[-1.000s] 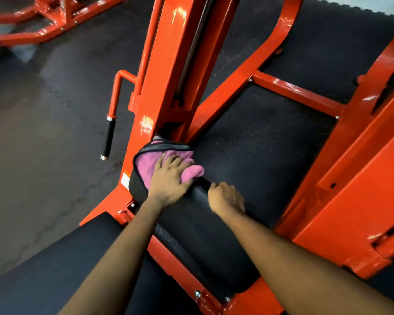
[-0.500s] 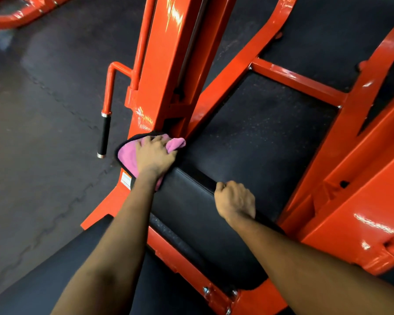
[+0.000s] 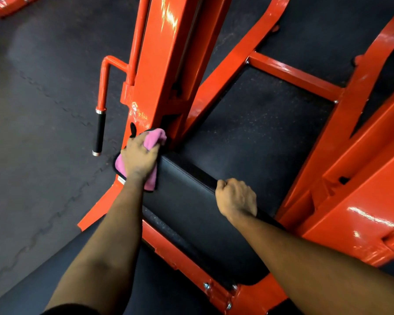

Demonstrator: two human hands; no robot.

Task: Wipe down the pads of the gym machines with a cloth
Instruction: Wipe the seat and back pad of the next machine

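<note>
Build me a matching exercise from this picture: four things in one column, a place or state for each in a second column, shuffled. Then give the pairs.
Things
1. left hand
2. right hand
3. pink cloth
4. black handle

Places and states
A. hangs beside the orange upright, touched by nothing
B. fingers curled over the far edge of the black pad
C. bunched against the pad's left end, under a hand
D. grips the cloth

Pairs: 1-D, 2-B, 3-C, 4-A
</note>
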